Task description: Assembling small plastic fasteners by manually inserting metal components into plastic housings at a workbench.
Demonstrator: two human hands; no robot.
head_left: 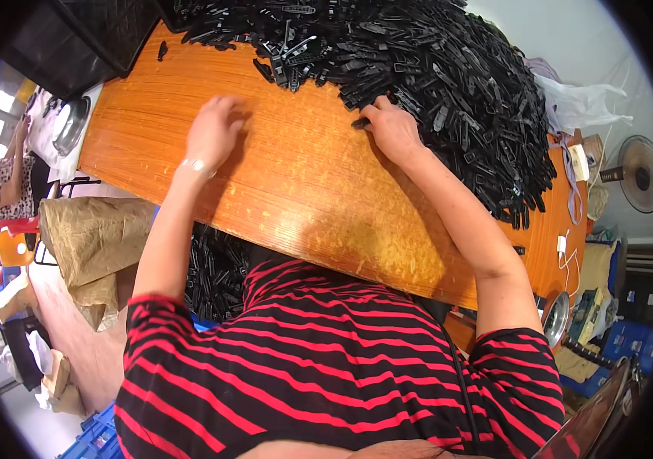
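On the wooden table (296, 168), a large heap of black plastic clip-like pieces (449, 92) covers the far and right side. My right hand (394, 131) is at the near edge of that heap, thumb and fingers closed on one small black plastic piece (361, 123). Over the bare wood to the left is my left hand (215, 134), fingers loosely bent and slightly blurred. A gap shows between its thumb and fingers, and I see nothing held there. A clear band (195, 164) circles the left wrist.
A black crate (74, 46) stands at the far left corner. More black pieces (215, 271) lie below the table's near edge, left of my body. A brown sack (97, 237) is to the left. A fan (640, 174) and a white charger with a cable (562, 245) are at the right.
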